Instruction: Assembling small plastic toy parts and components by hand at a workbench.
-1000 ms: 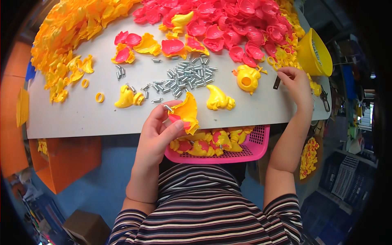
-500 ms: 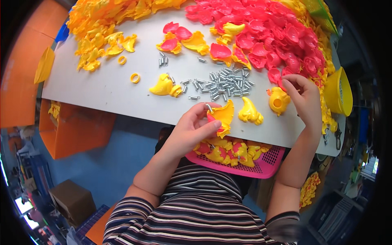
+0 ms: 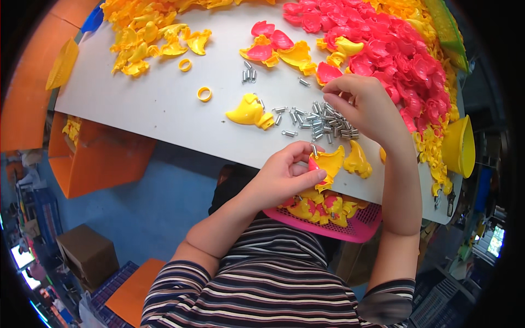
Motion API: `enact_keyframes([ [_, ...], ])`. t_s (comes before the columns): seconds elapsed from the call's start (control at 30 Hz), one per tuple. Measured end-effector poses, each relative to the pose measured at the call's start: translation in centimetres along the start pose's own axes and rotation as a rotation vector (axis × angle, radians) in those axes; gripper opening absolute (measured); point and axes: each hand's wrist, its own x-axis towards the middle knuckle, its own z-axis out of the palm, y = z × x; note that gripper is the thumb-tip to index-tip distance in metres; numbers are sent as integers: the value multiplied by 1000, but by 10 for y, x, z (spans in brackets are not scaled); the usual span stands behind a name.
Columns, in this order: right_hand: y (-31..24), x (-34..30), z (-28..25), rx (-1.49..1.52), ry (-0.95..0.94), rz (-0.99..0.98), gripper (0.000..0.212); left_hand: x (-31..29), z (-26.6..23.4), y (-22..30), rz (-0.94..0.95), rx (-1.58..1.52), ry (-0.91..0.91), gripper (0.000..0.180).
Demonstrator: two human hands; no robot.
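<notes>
While the left hand [image 3: 283,174] pinches a still-open shell [image 3: 331,161], spring [image 3: 314,150] at its edge, joined-looking shells [image 3: 321,211] lie in the basket [image 3: 362,225] below that grip, loose springs [image 3: 321,122] lie unfitted beyond it, and whether the right hand [image 3: 365,106] pinches anything I cannot tell.

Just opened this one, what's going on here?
The person's left hand holds a yellow shell with a red piece and a metal spring at its upper end. The right hand is beside the loose springs; its fingertips' contents are unclear. Yellow-and-red parts lie in a pink basket.
</notes>
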Motion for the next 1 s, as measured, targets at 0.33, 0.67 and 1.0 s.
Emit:
enact_keyframes([
  [0.33, 8, -18, -14, 56, 30, 72, 14, 3, 2, -1, 16, 52, 30, 40],
  [0.67, 43, -60, -47, -35, 156, 409, 13, 3, 4, -1, -10, 108, 80, 41],
  [1.0, 60, -54, -36, -98, 242, 295, 15, 8, 9, -2, 4, 145, 96, 40],
])
